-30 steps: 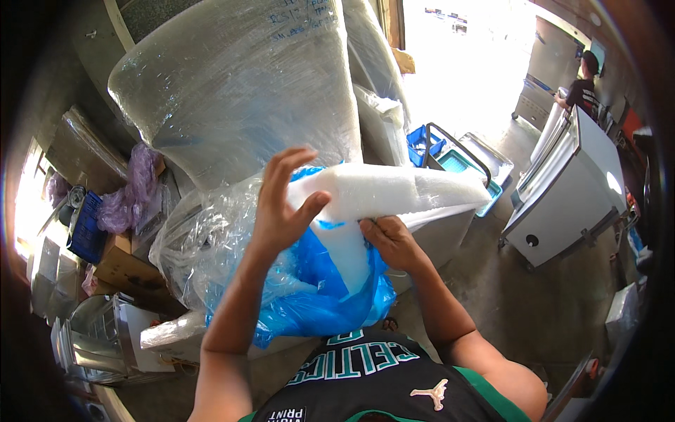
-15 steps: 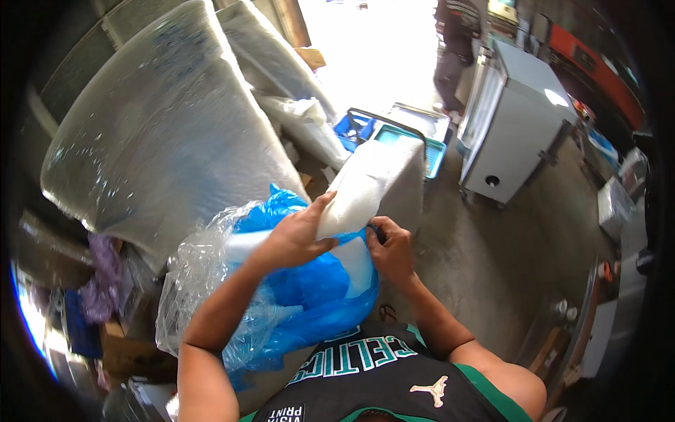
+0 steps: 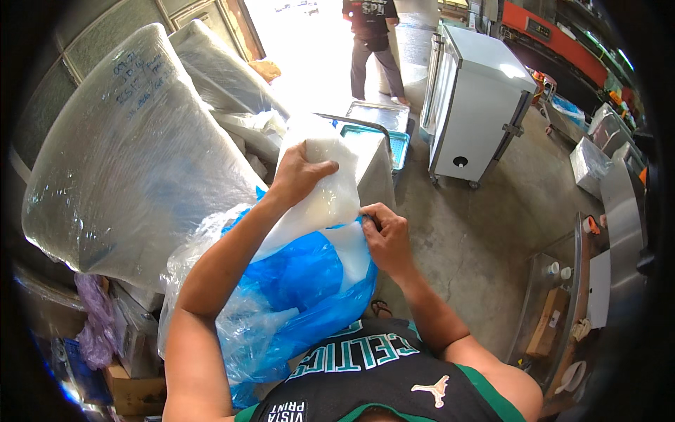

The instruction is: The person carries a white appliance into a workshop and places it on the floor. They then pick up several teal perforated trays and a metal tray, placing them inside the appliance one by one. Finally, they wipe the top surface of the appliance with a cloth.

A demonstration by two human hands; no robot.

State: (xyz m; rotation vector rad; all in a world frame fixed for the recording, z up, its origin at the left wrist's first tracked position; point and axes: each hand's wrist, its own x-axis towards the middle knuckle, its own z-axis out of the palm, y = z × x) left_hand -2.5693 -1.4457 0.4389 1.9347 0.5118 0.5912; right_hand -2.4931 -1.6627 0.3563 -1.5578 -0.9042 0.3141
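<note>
My left hand grips the top of a white foam sheet that stands tilted in the mouth of a big blue plastic bag. My right hand pinches the rim of that blue bag just right of the foam. Clear crinkled plastic film hangs over the bag's left side, against my left forearm. The lower part of the foam is hidden inside the bag.
A large bundle wrapped in clear film fills the left. A white cabinet on wheels stands on the concrete floor at right. A person stands in the bright doorway beyond. A blue crate and cardboard boxes lie around.
The foam sheet has swung from lying level to pointing down into the blue bag. My left hand shifted to its top end, and my right hand moved onto the bag's rim.
</note>
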